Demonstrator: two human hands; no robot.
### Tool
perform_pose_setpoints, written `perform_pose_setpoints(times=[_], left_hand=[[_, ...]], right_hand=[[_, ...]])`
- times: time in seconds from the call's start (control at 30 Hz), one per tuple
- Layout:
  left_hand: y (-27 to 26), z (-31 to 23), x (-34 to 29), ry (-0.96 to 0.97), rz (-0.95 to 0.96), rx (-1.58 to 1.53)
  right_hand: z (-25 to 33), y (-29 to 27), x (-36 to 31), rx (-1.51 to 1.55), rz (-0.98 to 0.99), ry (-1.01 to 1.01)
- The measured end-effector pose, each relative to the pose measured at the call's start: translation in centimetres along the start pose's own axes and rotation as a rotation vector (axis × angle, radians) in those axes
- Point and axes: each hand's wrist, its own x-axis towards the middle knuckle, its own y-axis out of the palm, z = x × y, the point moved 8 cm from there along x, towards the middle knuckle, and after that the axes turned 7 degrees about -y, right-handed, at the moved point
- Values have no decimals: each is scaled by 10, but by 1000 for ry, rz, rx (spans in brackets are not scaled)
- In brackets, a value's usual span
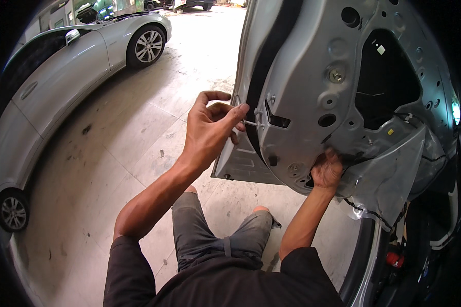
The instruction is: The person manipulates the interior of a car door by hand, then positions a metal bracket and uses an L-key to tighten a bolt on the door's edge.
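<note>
A grey metal car door (312, 46) stands open in front of me, its inner panel bare with several holes. My left hand (210, 123) is at the door's edge, closed, thumb and fingers pinching a thin metal rod (249, 123). The rod's far end meets the door edge just below a dark latch slot (278, 121). Whether it is a tool or a fastener I cannot tell. My right hand (327, 171) is at the lower part of the inner panel, beside an opening. Most of its fingers are hidden, so any grip there is not visible.
Clear plastic sheeting (389, 174) hangs loose from the door's lower right, with dark wiring (366, 210) along it. The door sill (363, 250) runs below. A silver car (77, 66) is parked to the left on the pale tiled floor (112, 148).
</note>
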Motion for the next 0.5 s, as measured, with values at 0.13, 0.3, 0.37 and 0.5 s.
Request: perform_pose_setpoints(times=[0.13, 0.3, 0.37, 0.5], left_hand=[[8, 30, 1, -423, 205, -510], [5, 19, -2, -354, 185, -537], [2, 7, -5, -270, 160, -476], [-27, -26, -10, 123, 33, 84]], right_hand=[[1, 3, -1, -6, 0, 7], [2, 13, 0, -45, 7, -30], [2, 6, 1, -65, 24, -61], [0, -3, 2, -103, 15, -15]])
